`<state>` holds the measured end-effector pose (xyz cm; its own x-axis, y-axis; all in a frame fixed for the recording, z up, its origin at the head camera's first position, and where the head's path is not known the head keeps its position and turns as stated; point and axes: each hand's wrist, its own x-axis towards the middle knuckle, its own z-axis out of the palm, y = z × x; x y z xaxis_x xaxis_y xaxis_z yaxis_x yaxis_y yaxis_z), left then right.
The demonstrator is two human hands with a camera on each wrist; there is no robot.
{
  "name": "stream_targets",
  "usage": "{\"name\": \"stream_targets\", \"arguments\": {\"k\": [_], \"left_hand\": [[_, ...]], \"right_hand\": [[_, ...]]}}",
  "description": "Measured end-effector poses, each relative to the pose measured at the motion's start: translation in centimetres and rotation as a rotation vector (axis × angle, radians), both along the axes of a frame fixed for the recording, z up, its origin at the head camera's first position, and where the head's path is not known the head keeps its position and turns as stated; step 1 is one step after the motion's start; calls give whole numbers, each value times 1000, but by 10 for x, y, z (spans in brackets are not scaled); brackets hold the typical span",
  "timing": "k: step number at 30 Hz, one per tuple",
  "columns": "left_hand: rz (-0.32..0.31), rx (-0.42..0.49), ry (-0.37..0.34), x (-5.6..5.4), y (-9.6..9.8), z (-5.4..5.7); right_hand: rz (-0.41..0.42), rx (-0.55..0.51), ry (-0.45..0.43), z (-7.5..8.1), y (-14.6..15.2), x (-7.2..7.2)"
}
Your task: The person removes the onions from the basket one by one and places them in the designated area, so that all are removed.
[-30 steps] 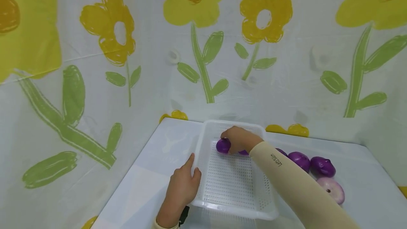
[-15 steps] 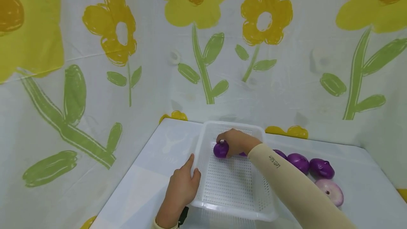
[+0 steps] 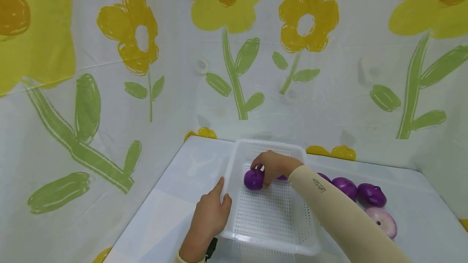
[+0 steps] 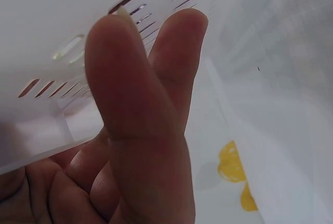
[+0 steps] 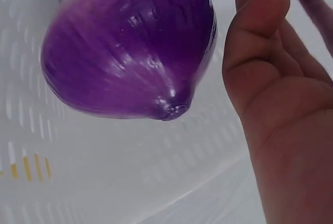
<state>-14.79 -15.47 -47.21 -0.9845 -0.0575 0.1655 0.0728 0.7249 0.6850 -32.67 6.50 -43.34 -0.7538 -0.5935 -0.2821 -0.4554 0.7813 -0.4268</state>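
Observation:
In the head view my right hand (image 3: pixel 272 165) reaches into a white perforated plastic basket (image 3: pixel 270 244) and holds a purple onion (image 3: pixel 254 180) by its upper right side, near the left wall. A second purple onion (image 5: pixel 130 47) sits large in the right wrist view beside that hand; in the head view it is mostly hidden behind the hand. My left hand (image 3: pixel 212 212) rests against the basket's left side, index finger and thumb straight. In the left wrist view its thumb (image 4: pixel 140 109) stands outside the slotted wall, and the other fingers are partly hidden beside the basket.
Right of the basket, several purple onions (image 3: pixel 371 195) lie on the white table (image 3: pixel 413 222), partly behind the right sleeve. A pale pinkish onion (image 3: pixel 382 221) lies closest to me. A white flower-printed curtain (image 3: pixel 175 92) stands behind and at the left.
My right hand and the purple onion have shifted slightly toward me inside the basket. The left hand and basket have stayed in place.

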Motion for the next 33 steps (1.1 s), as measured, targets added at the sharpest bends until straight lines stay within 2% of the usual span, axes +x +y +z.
{"name": "stream_targets", "arguments": {"k": [7,11,18,20,23,27,33], "left_hand": [[-9,-1,3,1,2,1],[-8,-3,1,1,3,2],[-3,-14,-20,0,1,1],[-2,-15,-24,-1,0,1],[1,-17,-20,-1,0,1],[-3,-9,-11,-1,0,2],[3,-16,-11,-1,0,1]], "right_hand": [[-8,-40,-77,-1,8,1],[17,-87,-99,2,11,3],[-15,-243,-305,15,13,17],[-10,-272,-329,18,14,22],[-12,-300,-316,20,16,28],[-15,-333,-250,24,24,38],[11,-389,-160,39,43,54]]}}
